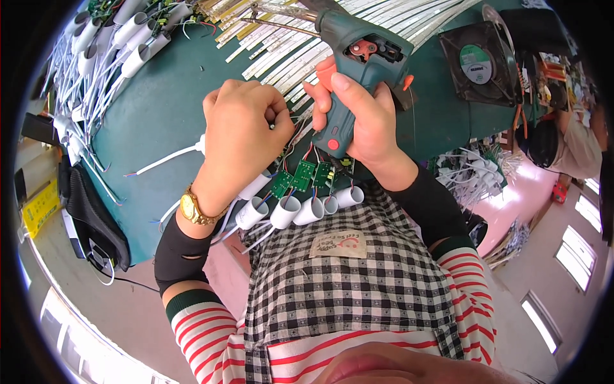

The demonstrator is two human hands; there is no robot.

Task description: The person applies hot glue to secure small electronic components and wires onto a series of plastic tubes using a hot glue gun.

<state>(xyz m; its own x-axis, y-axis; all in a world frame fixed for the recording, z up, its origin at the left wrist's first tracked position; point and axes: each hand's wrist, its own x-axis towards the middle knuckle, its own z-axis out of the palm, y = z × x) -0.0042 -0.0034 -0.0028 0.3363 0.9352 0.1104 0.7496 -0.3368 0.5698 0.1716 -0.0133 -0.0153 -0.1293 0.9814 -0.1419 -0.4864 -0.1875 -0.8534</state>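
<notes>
My right hand (372, 125) is wrapped round the grip of a dark green soldering gun (348, 70), its fingers near the orange trigger. The gun's metal tip end points up and left, over the strips. My left hand (246, 121) is closed in a pinch beside thin wires; what lies between its fingertips is hidden. Below the hands, several small green circuit boards (304, 176) hang on red, black and blue wires. They join white tubes (285, 212) with white cables, lined up at the table edge against my checked apron (345, 281).
Long white LED strips (275, 64) spread across the far side of the green table (160, 115). White tubes with cables (131, 32) heap at the far left. A black fan (476, 64) stands at right, above a pile of wired parts (470, 176). A black bag (93, 205) hangs left.
</notes>
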